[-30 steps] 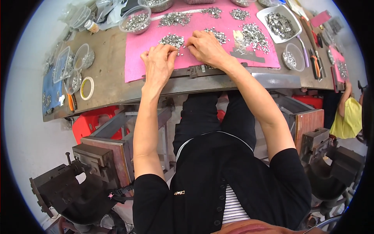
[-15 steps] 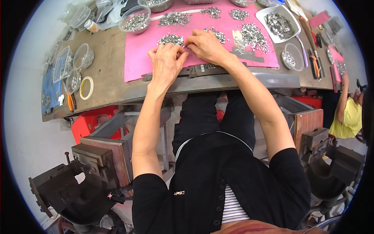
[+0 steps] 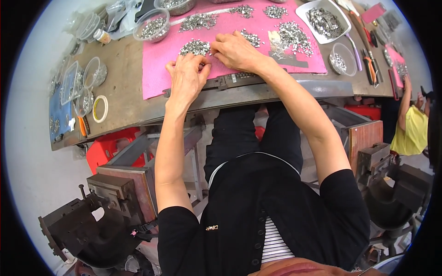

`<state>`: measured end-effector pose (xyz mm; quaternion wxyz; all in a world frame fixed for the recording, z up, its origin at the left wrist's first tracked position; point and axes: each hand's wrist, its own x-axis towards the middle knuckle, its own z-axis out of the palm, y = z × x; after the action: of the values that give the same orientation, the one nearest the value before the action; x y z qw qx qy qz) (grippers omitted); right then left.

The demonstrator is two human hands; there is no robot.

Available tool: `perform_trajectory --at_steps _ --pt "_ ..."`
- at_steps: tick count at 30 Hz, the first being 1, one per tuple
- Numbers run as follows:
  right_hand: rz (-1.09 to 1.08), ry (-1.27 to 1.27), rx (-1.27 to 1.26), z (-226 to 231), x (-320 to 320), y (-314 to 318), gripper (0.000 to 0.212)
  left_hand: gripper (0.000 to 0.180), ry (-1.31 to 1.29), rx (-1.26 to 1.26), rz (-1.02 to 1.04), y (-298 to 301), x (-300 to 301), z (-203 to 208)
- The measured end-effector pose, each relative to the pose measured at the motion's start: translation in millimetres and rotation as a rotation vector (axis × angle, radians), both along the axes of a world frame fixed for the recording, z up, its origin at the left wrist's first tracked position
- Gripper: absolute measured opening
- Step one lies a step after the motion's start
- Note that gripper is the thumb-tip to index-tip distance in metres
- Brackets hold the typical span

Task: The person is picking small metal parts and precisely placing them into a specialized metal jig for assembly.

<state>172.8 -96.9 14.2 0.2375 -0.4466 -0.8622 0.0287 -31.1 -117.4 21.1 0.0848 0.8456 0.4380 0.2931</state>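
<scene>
- I see my left hand resting palm-down on the pink mat, its fingers curled toward a small heap of silvery metal pieces just ahead of the fingertips.
- My right hand lies beside it, fingers bent and pointing left, the tips touching or nearly touching the same heap — the two hands meet there.
- Grip: both hands have their fingers drawn in as if pinching small parts, but the pieces are too tiny and the fingertips too hidden, so I cannot tell whether either hand actually holds anything.
- The heap sits near the front-left part of the mat, just beyond a long metal bar that runs along the mat's near edge, under my wrists.
- More heaps of the same silvery bits are scattered over the mat — one bigger pile lies to the right of my right hand.
- A clear round bowl with metal pieces stands at the mat's far-left corner; a white tray full of them sits at the far right.
- On the brown workbench, left of the mat, I see a roll of tape and clear plastic containers.
- A person in a yellow top is at the right end of the bench.
</scene>
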Motion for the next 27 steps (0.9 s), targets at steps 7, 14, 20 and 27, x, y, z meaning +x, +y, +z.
perform_trajectory --at_steps 7,14,20,27 --pt "-0.024 -0.018 0.100 0 10 -5 0.010 0.011 0.082 0.039 0.036 -1 5 -2" --pt "-0.040 0.203 -0.034 25 72 -74 0.008 0.008 -0.084 0.088 -0.043 -22 21 2" --pt "-0.039 0.150 0.105 11 72 -101 0.013 0.007 -0.111 0.092 0.058 -11 33 0" --pt "-0.064 0.015 0.204 7 66 -109 0.014 0.008 -0.128 0.126 0.026 -22 43 -1"
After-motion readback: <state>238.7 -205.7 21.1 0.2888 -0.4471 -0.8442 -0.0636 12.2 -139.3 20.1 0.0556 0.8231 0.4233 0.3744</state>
